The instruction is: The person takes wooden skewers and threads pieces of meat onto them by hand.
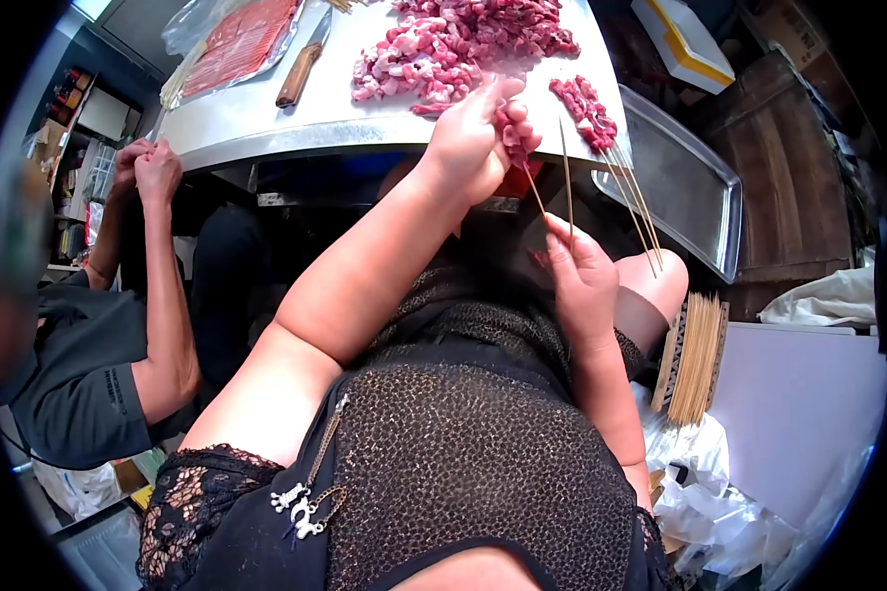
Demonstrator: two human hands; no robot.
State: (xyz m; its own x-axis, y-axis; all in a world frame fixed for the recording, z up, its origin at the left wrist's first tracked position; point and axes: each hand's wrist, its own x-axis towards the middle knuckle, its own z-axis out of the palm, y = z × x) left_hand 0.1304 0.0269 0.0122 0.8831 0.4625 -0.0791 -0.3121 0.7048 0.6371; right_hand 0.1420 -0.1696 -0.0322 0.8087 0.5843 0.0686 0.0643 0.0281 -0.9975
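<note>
My left hand (478, 138) is at the table's front edge, its fingers curled around pieces of raw meat (515, 138) threaded on a bamboo skewer (534, 187). Lower down, my right hand (583, 276) pinches the bare end of that skewer between thumb and finger. A second, bare skewer (566, 167) rises from the same hand towards the table. Beyond my left hand lies a large heap of cut raw meat (463, 44). To the right, several loaded meat skewers (586, 111) rest on the table, their bare ends jutting over the edge.
The white table (237, 128) also bears a wooden-handled knife (299, 77) and a tray of finished-looking red skewers (241, 49). A metal tray (680, 177) is at right, above a bundle of bamboo skewers (697, 360). At left, another person's hands (150, 167) are raised near the table.
</note>
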